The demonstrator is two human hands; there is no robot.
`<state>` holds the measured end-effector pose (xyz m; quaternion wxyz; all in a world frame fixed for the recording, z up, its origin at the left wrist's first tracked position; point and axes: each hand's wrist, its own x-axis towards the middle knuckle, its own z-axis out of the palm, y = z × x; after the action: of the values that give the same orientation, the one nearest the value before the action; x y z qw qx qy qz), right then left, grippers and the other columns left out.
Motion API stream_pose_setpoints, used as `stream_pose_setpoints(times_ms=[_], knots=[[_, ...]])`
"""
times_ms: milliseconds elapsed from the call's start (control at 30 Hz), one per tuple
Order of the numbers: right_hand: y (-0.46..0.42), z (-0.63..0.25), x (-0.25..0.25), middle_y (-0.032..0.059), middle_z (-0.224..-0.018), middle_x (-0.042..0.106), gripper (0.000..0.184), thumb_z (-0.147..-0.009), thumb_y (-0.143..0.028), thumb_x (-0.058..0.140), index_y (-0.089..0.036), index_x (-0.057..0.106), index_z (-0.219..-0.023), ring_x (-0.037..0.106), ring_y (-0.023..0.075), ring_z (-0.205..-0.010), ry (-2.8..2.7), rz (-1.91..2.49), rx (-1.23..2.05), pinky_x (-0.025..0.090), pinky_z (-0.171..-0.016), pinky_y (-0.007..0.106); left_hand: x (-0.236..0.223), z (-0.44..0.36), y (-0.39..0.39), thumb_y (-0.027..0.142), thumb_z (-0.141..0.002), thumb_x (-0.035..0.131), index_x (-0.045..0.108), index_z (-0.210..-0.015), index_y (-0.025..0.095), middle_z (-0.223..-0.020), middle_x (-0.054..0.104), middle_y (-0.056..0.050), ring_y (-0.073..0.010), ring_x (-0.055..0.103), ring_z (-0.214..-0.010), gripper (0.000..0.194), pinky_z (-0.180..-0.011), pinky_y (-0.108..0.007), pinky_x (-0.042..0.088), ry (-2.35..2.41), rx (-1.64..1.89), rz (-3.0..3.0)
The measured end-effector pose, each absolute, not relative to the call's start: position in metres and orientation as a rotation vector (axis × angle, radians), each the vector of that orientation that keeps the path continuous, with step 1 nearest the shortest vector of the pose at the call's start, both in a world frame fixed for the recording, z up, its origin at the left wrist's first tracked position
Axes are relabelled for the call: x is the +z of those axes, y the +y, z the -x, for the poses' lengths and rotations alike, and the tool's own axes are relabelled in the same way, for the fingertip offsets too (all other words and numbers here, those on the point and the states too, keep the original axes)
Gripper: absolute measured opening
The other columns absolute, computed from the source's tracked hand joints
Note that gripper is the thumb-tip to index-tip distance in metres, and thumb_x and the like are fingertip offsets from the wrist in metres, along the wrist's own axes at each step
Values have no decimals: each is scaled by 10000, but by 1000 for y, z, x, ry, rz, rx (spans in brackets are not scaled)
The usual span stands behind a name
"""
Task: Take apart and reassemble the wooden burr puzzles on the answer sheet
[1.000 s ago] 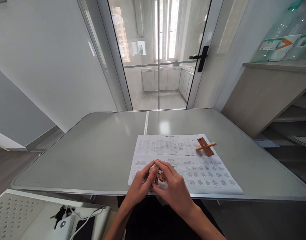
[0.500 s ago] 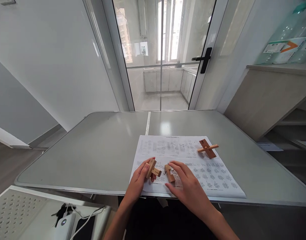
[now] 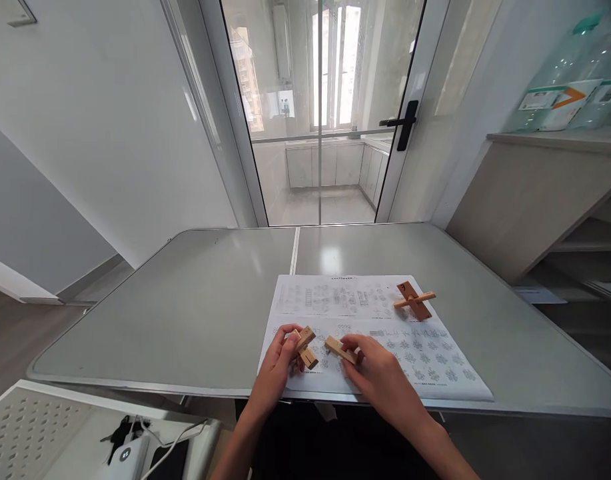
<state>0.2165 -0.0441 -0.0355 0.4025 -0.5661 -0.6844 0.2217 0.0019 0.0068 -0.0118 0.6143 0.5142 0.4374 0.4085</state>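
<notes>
Your left hand (image 3: 276,363) clamps crossed wooden blocks (image 3: 306,348), your right hand (image 3: 375,363) a squared wooden bar (image 3: 336,347), over the near half of a sheet (image 3: 452,389) with unreadably small print; far right, a brown cross (image 3: 414,301) bears a dark mark.

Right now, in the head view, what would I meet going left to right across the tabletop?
Your left hand, the wooden blocks it holds, the single block in your right hand, the right hand itself, the crossed wooden pieces.
</notes>
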Motion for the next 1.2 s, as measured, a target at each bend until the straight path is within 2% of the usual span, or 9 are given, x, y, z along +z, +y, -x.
stream_pose_setpoints(times_ms=[167, 367, 433, 567, 700, 800, 1000, 1100, 1200], knots=[[-47, -220, -21, 22, -1028, 690, 221, -940, -114, 583, -275, 607, -1089, 677, 217, -895, -1762, 1350, 580, 578, -827, 378, -9, -3, 5, 649, -958, 565, 570, -1125, 204, -744, 548, 30, -124, 440, -624, 476, -614, -242, 369, 1013, 928, -1262], [-44, -213, -6, 19, -1051, 699, 364, -927, -88, 569, -289, 566, -1230, 691, 216, -957, -1793, 1213, 583, 578, -882, 388, -11, 1, 7, 647, -958, 570, 580, -1166, 197, -760, 571, 24, -119, 461, -633, 495, -632, -240, 393, 1035, 903, -1329], [-41, -210, -3, 16, -1041, 708, 326, -927, -108, 582, -288, 595, -1198, 695, 214, -940, -1774, 1206, 641, 583, -874, 390, -12, 3, 8, 646, -945, 594, 577, -1198, 196, -772, 578, 23, -116, 463, -633, 516, -627, -236, 396, 1049, 892, -1343], [-33, -208, 3, 37, -1049, 735, 177, -925, -243, 679, -261, 658, -1100, 713, 236, -980, -1568, 1209, 970, 588, -920, 419, -13, 3, 7, 656, -933, 605, 575, -1235, 190, -792, 579, 21, -118, 470, -641, 556, -635, -238, 414, 1041, 908, -1323], [-27, -211, 3, 58, -1068, 746, 416, -852, -382, 816, -233, 649, -1202, 739, 245, -987, -1102, 1124, 1543, 584, -960, 435, -12, 1, 6, 664, -949, 572, 569, -1311, 184, -779, 570, 16, -124, 481, -650, 601, -639, -242, 419, 1045, 946, -1305], [-25, -213, 3, 88, -1132, 743, 505, -803, -358, 879, -194, 664, -1230, 738, 226, -1012, -771, 968, 1836, 563, -1022, 414, -11, -1, 5, 671, -956, 554, 543, -1355, 175, -743, 541, 26, -119, 456, -625, 637, -626, -243, 403, 1029, 950, -1311], [-24, -214, 5, 109, -1275, 711, 578, -776, -311, 912, -189, 682, -1291, 703, 247, -1164, -748, 865, 1921, 521, -1091, 395, -13, 2, 6, 631, -985, 527, 550, -1347, 180, -720, 513, 37, -118, 436, -609, 579, -633, -250, 410, 978, 935, -1327], [-25, -214, 7, 97, -1367, 679, 540, -784, -379, 901, -224, 714, -1267, 669, 278, -1238, -938, 899, 1842, 490, -1126, 437, -13, 5, 5, 568, -921, 667, 551, -1359, 201, -918, 630, -24, -147, 550, -722, 583, -735, -274, 476, 954, 917, -1342], [-28, -212, 10, 88, -1318, 715, 506, -826, -445, 853, -261, 711, -1276, 713, 289, -1169, -1115, 978, 1727, 477, -1128, 520, -11, 6, 3, 432, -758, 875, 508, -1398, 230, -1204, 632, -87, -225, 628, -1016, 765, -924, -317, 501, 874, 885, -1298]])
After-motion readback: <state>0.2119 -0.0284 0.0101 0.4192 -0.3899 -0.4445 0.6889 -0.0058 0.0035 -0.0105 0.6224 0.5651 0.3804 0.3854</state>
